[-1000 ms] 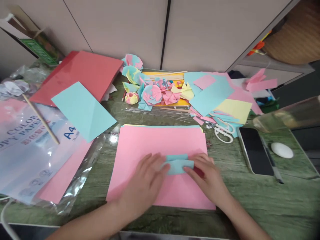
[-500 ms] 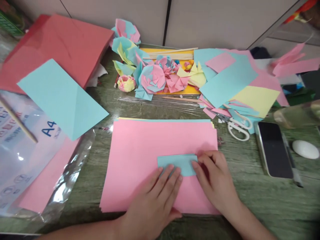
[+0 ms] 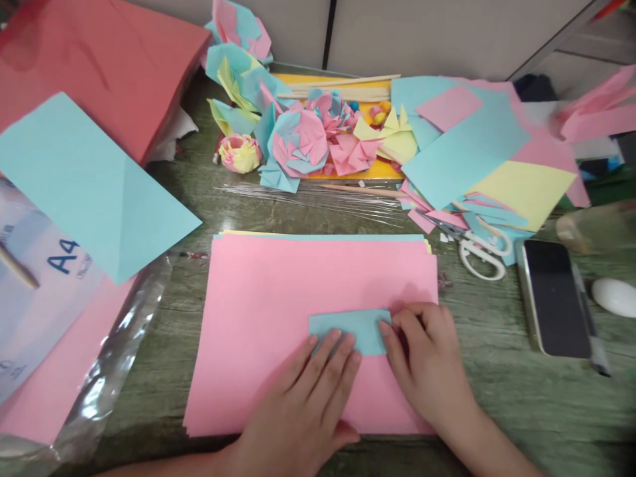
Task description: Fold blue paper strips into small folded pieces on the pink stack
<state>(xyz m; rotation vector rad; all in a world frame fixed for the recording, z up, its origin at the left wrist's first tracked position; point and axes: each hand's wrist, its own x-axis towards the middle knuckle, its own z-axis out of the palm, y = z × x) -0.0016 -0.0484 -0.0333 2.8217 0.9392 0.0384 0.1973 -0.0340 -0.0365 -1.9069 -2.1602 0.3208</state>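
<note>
From my remote station I record the left hand point(image 3: 303, 404) nearest, palm down, its four fingers extended with slight gaps, their tips resting on the lower left part of a light-blue paper rectangle point(image 3: 370, 334). Its thumb is set apart, low by the front edge of the pink paper stack point(image 3: 253, 324).

I find the right hand point(image 3: 430, 361) curled, thumb and forefinger clamped on the rectangle's right end. The rectangle lies flat on the stack, right of its middle; blue and yellow edges show at the stack's back.

To the right I note a smartphone point(image 3: 556, 298), screen dark, with a pen point(image 3: 591, 324) beside it. On the left, a clear A4 paper packet point(image 3: 34, 298) lies partly under a larger blue sheet point(image 3: 99, 179).

Beyond the stack I log white-handled scissors point(image 3: 479, 260), thin metal wires point(image 3: 298, 199) and folded paper flowers point(image 3: 301, 142). Loose coloured sheets point(image 3: 467, 156) overlap to their right. A red box-like item point(image 3: 109, 66) stands far left.
</note>
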